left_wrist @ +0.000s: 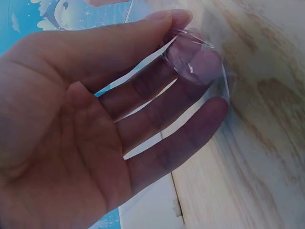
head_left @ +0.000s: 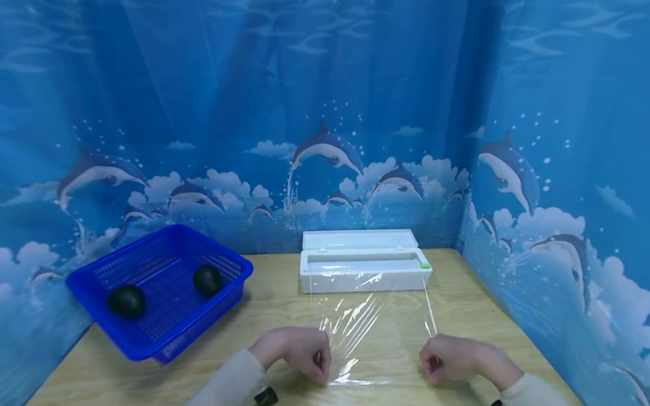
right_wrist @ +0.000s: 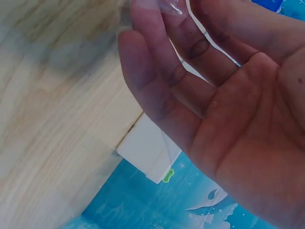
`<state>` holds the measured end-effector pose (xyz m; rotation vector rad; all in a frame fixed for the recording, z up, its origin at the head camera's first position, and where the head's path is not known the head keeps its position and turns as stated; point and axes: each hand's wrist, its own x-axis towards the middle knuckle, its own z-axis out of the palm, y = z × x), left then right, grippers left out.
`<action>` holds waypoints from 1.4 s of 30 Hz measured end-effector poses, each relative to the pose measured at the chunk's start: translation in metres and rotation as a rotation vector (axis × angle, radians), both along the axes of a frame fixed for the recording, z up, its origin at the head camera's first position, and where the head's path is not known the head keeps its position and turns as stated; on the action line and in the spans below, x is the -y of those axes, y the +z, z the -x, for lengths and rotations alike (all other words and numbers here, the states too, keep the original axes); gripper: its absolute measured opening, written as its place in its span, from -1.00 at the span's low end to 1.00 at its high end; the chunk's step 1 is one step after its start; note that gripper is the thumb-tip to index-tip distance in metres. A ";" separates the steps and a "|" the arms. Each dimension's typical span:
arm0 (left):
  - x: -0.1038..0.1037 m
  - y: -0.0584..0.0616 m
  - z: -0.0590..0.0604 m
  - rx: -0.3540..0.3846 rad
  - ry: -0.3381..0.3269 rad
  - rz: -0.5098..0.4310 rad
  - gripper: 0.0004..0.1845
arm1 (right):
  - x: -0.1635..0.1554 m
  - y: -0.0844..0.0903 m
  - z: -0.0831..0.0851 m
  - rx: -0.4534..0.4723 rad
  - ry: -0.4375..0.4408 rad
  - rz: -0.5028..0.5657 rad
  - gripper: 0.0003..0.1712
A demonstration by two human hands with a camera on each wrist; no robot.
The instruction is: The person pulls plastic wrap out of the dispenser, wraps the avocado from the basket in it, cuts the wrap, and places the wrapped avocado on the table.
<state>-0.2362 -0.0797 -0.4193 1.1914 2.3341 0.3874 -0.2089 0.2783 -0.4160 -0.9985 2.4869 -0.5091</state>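
A sheet of clear cling film [head_left: 373, 332] runs from a white dispenser box [head_left: 363, 269] toward me over the wooden table [head_left: 472, 293]. My left hand [head_left: 299, 351] pinches the film's near left corner; the left wrist view shows thumb and forefinger pressed on the crumpled film corner [left_wrist: 193, 57]. The near right corner is pinched by my right hand [head_left: 449, 358], and the film edge [right_wrist: 174, 7] shows at its fingertips in the right wrist view. The dispenser box [right_wrist: 147, 152] with a green slider lies beyond that hand.
A blue plastic basket [head_left: 162, 332] sits at the left of the table, holding two dark round fruits [head_left: 126, 300] [head_left: 207, 279]. Blue dolphin-print curtains [head_left: 325, 113] close in the back and both sides.
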 end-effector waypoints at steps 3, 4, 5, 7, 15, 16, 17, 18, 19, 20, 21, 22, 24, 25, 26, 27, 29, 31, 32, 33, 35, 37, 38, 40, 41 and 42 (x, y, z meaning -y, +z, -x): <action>0.000 -0.002 -0.001 0.001 -0.005 -0.003 -0.95 | 0.000 -0.001 -0.001 -0.001 -0.006 -0.007 -0.82; 0.000 -0.002 -0.002 0.003 -0.002 -0.001 -0.95 | 0.000 -0.001 -0.001 -0.003 -0.006 -0.007 -0.82; -0.001 -0.003 -0.002 0.004 0.000 0.001 -0.95 | 0.000 -0.002 -0.001 -0.004 -0.007 -0.007 -0.81; -0.001 -0.004 -0.002 0.010 0.002 0.003 -0.95 | 0.000 -0.002 -0.002 -0.008 -0.008 -0.008 -0.81; 0.000 -0.004 -0.001 0.038 0.007 0.012 -0.95 | 0.001 -0.003 -0.003 -0.002 -0.018 -0.009 -0.80; 0.000 -0.004 -0.001 0.038 0.007 0.016 -0.95 | 0.002 -0.002 -0.003 0.001 -0.020 -0.010 -0.79; 0.001 -0.004 -0.001 0.041 0.006 0.020 -0.96 | 0.002 -0.002 -0.003 0.002 -0.021 -0.012 -0.79; 0.001 -0.004 -0.001 0.038 0.002 0.022 -0.96 | 0.002 -0.002 -0.003 0.004 -0.022 -0.013 -0.79; 0.001 -0.004 -0.001 0.040 0.002 0.025 -0.95 | 0.002 -0.002 -0.003 0.005 -0.021 -0.016 -0.79; 0.001 -0.004 -0.001 0.038 0.002 0.029 -0.95 | 0.003 -0.002 -0.003 0.005 -0.021 -0.019 -0.79; 0.001 -0.004 -0.002 0.035 0.003 0.033 -0.95 | 0.003 -0.002 -0.003 0.003 -0.021 -0.022 -0.79; 0.002 -0.004 -0.002 0.033 0.005 0.036 -0.95 | 0.003 -0.003 -0.003 0.002 -0.019 -0.026 -0.79; 0.002 -0.004 -0.003 0.036 0.012 0.039 -0.95 | 0.003 -0.003 -0.003 -0.003 -0.016 -0.034 -0.78; 0.002 -0.004 -0.004 0.039 0.017 0.040 -0.95 | 0.003 -0.003 -0.003 -0.004 -0.017 -0.038 -0.78; 0.002 -0.005 -0.004 0.041 0.020 0.042 -0.95 | 0.003 -0.003 -0.004 -0.005 -0.021 -0.045 -0.77; 0.003 -0.005 -0.004 0.041 0.021 0.042 -0.95 | 0.003 -0.003 -0.004 0.000 -0.029 -0.049 -0.77; 0.003 -0.005 -0.004 0.044 0.020 0.044 -0.95 | 0.004 -0.003 -0.005 0.005 -0.042 -0.060 -0.76; 0.003 -0.005 -0.004 0.046 0.017 0.044 -0.95 | 0.005 -0.003 -0.006 0.014 -0.060 -0.070 -0.76; 0.004 -0.005 -0.004 0.047 0.018 0.044 -0.95 | 0.005 -0.003 -0.006 0.021 -0.070 -0.075 -0.76; 0.004 -0.004 -0.004 0.049 0.019 0.043 -0.95 | 0.006 -0.003 -0.007 0.028 -0.079 -0.078 -0.76; 0.005 -0.004 -0.005 0.063 0.028 0.041 -0.96 | 0.007 -0.002 -0.007 0.036 -0.088 -0.086 -0.76; 0.006 -0.003 -0.004 0.077 0.033 0.039 -0.95 | 0.007 -0.001 -0.008 0.049 -0.099 -0.094 -0.76; 0.006 -0.002 -0.004 0.084 0.033 0.037 -0.95 | 0.008 0.000 -0.008 0.053 -0.100 -0.098 -0.76; 0.007 0.000 -0.004 0.098 0.028 0.036 -0.96 | 0.008 0.001 -0.008 0.056 -0.097 -0.106 -0.77; 0.007 0.000 -0.003 0.103 0.021 0.035 -0.96 | 0.008 0.002 -0.008 0.058 -0.094 -0.109 -0.78; 0.007 0.001 -0.003 0.109 0.012 0.033 -0.96 | 0.008 0.003 -0.008 0.059 -0.093 -0.114 -0.78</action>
